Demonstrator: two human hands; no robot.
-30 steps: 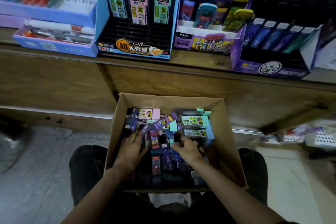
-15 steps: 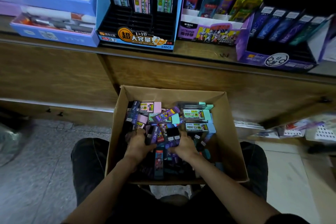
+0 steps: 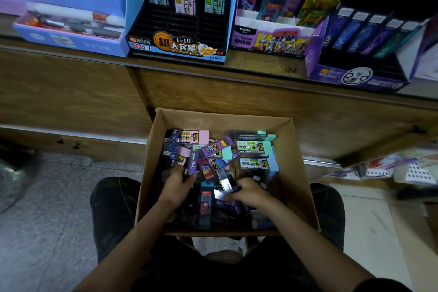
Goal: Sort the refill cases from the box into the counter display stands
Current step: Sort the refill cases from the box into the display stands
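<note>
Down inside the box [image 3: 222, 114], my left hand [image 3: 176, 184] has gone from lying spread over the heap of refill cases [image 3: 253, 147] to curling its fingers around a purple case [image 3: 192, 163], held upright. My right hand [image 3: 248, 193] now pinches a dark glossy case [image 3: 224, 180] just beside it. I read that as rummaging turned into picking. Both cases are still inside the box, and above the box the purple display stand [image 3: 355, 76] on the counter [image 3: 260, 64] looks to have free slots.
</note>
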